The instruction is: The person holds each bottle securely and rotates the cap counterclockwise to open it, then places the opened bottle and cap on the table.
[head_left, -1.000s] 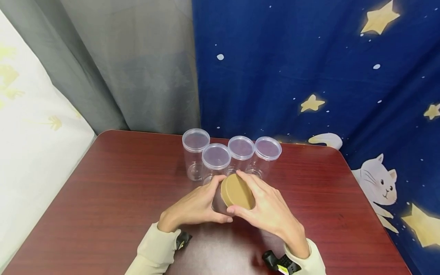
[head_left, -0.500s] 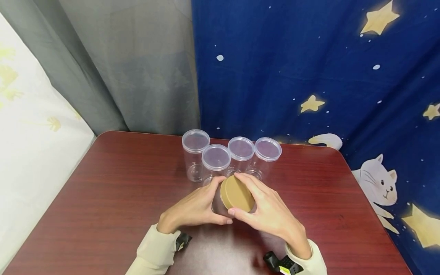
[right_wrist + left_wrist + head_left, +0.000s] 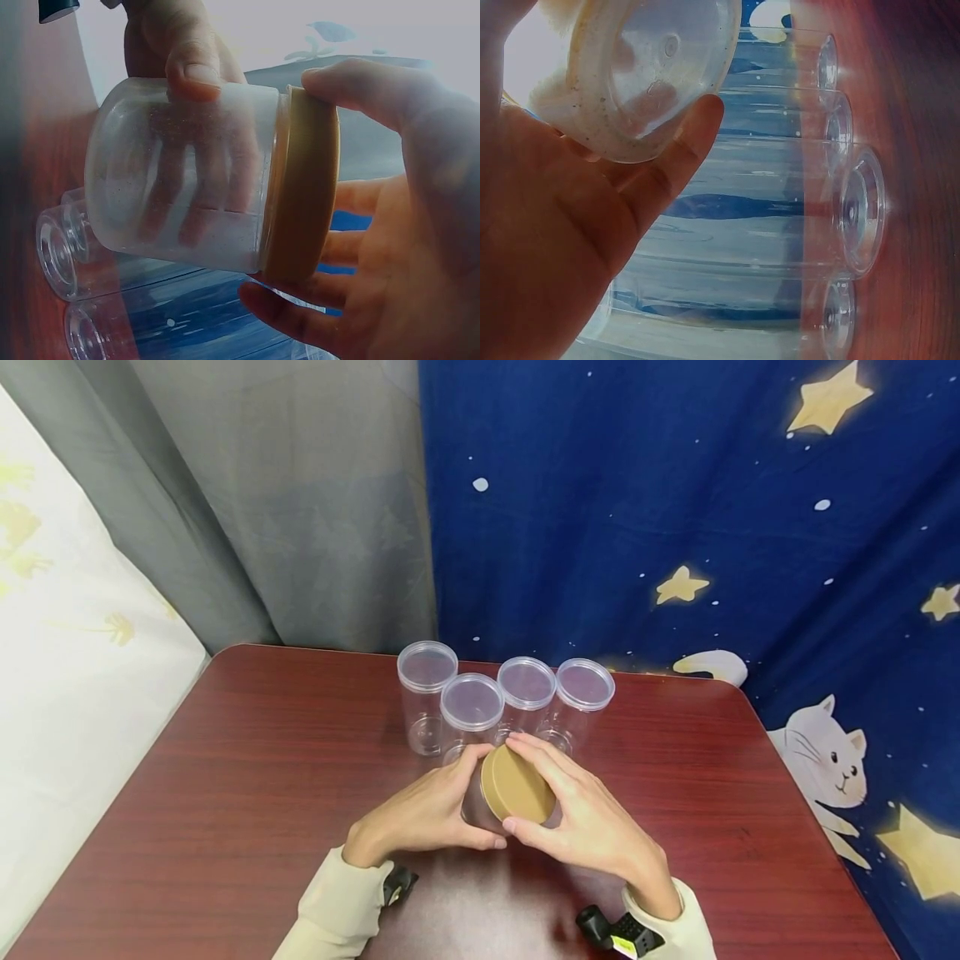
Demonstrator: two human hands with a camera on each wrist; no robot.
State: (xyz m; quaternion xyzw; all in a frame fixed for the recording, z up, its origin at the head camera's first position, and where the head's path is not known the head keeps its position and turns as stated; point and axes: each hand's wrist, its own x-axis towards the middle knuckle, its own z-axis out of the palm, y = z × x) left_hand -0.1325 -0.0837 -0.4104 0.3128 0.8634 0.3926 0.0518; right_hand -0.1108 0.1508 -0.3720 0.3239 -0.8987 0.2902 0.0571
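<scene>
Writing or labels cannot be read on the clear jar or its tan lid. Left hand curls round the jar, tilted just above the table; right hand clasps the lid, fingertips shifted slightly round it since a second ago. Four clear jars stand behind.
</scene>
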